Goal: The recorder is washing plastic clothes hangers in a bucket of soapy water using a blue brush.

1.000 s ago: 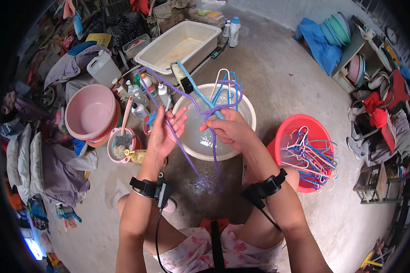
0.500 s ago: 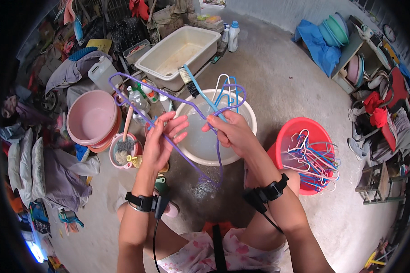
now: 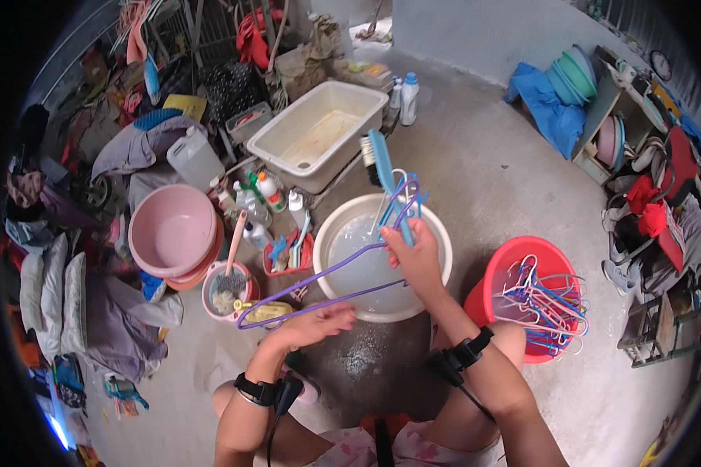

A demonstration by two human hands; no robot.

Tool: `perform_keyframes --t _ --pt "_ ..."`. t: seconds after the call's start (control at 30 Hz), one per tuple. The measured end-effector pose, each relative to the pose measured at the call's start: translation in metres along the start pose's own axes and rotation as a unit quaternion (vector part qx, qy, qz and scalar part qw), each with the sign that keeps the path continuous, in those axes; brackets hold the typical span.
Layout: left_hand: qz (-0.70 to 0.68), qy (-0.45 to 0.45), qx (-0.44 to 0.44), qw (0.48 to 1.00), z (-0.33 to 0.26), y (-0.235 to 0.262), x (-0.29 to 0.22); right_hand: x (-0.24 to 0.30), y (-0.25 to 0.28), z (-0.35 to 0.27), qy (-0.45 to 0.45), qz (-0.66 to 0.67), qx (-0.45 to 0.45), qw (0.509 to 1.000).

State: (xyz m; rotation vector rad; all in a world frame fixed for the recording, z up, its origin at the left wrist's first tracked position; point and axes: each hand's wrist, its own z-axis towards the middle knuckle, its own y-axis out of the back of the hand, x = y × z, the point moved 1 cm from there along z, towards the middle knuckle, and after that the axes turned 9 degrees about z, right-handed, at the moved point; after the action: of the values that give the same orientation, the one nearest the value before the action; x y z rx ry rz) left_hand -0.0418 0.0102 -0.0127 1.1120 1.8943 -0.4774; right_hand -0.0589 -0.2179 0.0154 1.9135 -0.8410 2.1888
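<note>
Floor: bare grey concrete (image 3: 491, 179), wet and dark at lower centre in front of the person's knees, with clutter piled along the left and top edges of the frame.
Wash basin: a white round basin (image 3: 343, 233) of soapy water at centre frame, standing on the concrete.
Right hand: the right hand (image 3: 417, 257), over the basin, is closed around a bunch of blue and purple plastic hangers (image 3: 401, 204) near their hooks, together with a blue-handled scrub brush (image 3: 378, 159) that points toward the top of the frame.
Left hand: the left hand (image 3: 315, 325), just below the basin's lower-left rim, is curled on the lower bar of a purple hanger (image 3: 319, 280), which stretches from the middle left of the frame up to the right hand.
Red tub: a red tub (image 3: 522, 257) at right of centre, just beside the basin, holds a tangle of pale and blue hangers.
Left side: stacked pink basins (image 3: 171, 232), a small pink bucket (image 3: 227, 289) with a scoop in it, and a red tray of small bottles (image 3: 292, 257) sit close to the white basin.
Top: a cream rectangular tub (image 3: 319, 132), with two bottles near its right end.
Risk: the purple hanger's far tip lies right beside the small bucket and bottles, so a swing could likely knock them; wet, soapy plastic could slip, dropping the bunch into the water.
</note>
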Motion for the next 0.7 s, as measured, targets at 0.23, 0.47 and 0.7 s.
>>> perform_keyframes --t 0.23,0.47,0.7 --pt "-0.133 -0.148 0.225 0.954 -0.018 -0.029 -0.011 -0.033 0.004 0.006 0.015 -0.021 -0.047 0.999" --pt "0.055 -0.321 -0.275 0.904 -0.034 0.004 -0.033 -0.044 -0.007 -0.007 0.033 -0.067 -0.005 0.997" --pt "0.196 -0.147 -0.088 0.965 -0.009 0.006 0.010 -0.028 -0.031 -0.019 -0.013 -0.056 0.082 0.995"
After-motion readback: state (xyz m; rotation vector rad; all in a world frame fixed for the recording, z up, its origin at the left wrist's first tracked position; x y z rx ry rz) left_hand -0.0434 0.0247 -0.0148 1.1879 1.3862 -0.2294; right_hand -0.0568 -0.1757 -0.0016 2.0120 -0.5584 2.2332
